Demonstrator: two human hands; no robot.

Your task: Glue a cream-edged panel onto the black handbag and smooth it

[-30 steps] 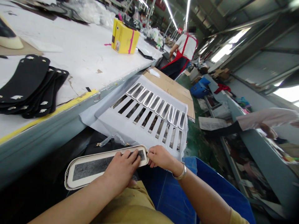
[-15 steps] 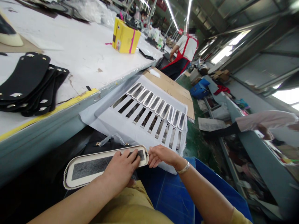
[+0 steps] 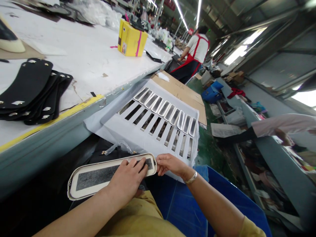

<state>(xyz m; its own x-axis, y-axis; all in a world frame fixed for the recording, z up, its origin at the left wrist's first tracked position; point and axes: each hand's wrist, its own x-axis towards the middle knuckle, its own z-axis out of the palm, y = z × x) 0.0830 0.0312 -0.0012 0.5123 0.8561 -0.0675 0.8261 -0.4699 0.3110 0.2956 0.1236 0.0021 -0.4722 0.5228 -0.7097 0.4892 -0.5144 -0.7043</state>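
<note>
A long oval panel [image 3: 74, 194], cream with a raised rim and a dark strip along its middle, lies across my lap area. My left hand [image 3: 128, 177] rests over its right half, fingers curled onto the dark strip and the thumb mostly hidden at the near edge. At the panel's right end, my right hand [image 3: 170, 164] has its fingers pinched together at the rim; any small thing between the fingertips is hidden. Behind the panel is a black item [image 3: 98, 154] with brass-coloured fittings and a clear plastic strip.
Several white-rimmed oval pieces [image 3: 168, 112] lie on a slotted grey sheet [image 3: 111, 123] ahead. A blue bin [image 3: 182, 200] is below my right arm. Black panels [image 3: 27, 85] and a yellow box [image 3: 130, 39] sit on the white table [image 3: 86, 62]. A person in a red apron [image 3: 195, 52] stands beyond.
My right hand's fingers have drawn closer together at the panel's right end, and the wrist has shifted slightly left. My left hand and the panel stay nearly still.
</note>
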